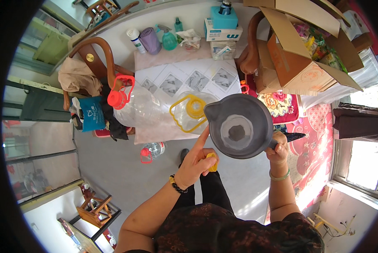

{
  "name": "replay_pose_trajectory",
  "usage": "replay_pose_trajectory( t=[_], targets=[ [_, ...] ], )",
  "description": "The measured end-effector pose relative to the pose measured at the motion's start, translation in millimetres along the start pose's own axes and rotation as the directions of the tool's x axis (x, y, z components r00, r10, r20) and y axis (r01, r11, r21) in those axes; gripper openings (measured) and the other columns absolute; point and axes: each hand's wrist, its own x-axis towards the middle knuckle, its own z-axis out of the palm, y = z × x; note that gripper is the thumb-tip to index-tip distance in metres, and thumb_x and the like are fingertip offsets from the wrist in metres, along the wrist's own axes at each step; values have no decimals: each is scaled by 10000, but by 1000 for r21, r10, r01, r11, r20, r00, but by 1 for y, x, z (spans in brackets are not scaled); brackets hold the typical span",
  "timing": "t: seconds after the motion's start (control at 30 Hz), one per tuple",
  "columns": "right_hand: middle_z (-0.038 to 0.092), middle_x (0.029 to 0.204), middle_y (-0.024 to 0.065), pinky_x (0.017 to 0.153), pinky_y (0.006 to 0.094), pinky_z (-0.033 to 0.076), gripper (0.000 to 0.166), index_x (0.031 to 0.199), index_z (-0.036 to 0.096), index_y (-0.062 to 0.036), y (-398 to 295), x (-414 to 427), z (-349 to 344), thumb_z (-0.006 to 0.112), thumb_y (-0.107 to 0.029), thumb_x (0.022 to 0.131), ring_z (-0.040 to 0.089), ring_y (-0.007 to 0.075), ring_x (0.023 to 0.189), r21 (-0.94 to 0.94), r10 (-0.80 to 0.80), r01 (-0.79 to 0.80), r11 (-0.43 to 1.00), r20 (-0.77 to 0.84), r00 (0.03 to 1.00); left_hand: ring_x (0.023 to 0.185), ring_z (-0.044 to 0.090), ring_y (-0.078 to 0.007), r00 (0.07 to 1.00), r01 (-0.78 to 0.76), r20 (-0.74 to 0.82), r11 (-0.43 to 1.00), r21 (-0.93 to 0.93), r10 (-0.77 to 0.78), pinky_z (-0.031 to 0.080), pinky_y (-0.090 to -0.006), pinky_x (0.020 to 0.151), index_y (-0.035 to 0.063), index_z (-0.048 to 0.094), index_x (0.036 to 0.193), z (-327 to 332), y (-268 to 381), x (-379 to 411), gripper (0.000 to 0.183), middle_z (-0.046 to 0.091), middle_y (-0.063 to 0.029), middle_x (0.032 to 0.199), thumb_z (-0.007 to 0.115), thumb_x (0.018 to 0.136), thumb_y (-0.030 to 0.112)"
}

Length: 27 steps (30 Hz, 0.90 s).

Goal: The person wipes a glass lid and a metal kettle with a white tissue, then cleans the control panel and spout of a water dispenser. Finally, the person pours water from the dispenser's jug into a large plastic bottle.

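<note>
By its handle, my right hand (278, 148) holds a dark grey spouted jug (261, 126), its round mouth facing me and its spout to the left. A paler ring and a dark round patch show on its inside bottom. My left hand (195, 164) pinches a yellow bottle cap (212, 162) between thumb and fingers. Its index finger points up at the jug's left rim; whether it touches, I cannot tell. Behind the jug, partly hidden, stands a clear plastic bottle (182, 110) with a yellow carrying handle. Left of it is a larger clear bottle (136, 109) with a red cap and handle.
The table (176, 69) bears a spray bottle (169, 41), a purple roll (150, 40) and boxes (223, 30). An open cardboard box (302, 63) of packets stands right, beside a wooden chair arm (253, 47). A red-capped bottle (155, 149) is on the floor.
</note>
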Motion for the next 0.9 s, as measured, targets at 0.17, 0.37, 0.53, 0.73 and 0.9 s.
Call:
replay_pose_trajectory(
  t=[0.17,0.37,0.53,0.73,0.9],
  targets=[
    [282,391,-8,364,281,141,540,442,267,-94,0,3,-1,557,-396,784,232,97,349,-1,39,-39,999,25,999,505,376,-51,1000,-1,8,1000,-15,1,331,-168,452,156,5,1423,-4,-1,1,754,506,-62,693,451,818,95],
    [286,394,-8,363,279,139,546,441,267,-87,-2,7,3,553,-396,788,236,97,347,-39,64,-63,997,12,998,495,370,-51,1000,22,-8,998,-51,-22,326,-169,448,163,8,1423,-9,-5,1,741,504,-63,683,455,833,119],
    [290,394,-10,364,279,137,549,435,268,-89,-3,8,1,550,-402,787,241,96,347,-82,96,-95,992,9,995,487,361,-53,999,31,-2,997,-69,-32,326,-172,447,170,7,1423,-14,-10,3,743,496,-61,678,469,842,141],
    [291,390,-10,363,280,139,549,427,284,-88,-5,10,1,556,-415,774,246,97,344,-121,125,-124,985,3,992,500,368,-56,999,46,24,993,-108,-44,325,-175,443,177,13,1423,-18,-13,6,739,488,-54,680,471,844,136],
    [291,389,-10,362,279,143,545,427,291,-88,-3,9,-1,561,-417,768,249,95,344,-131,124,-124,984,-4,992,509,372,-57,999,55,10,991,-122,-54,326,-176,442,173,18,1423,-17,-14,6,740,493,-52,688,471,841,126]
  ],
)
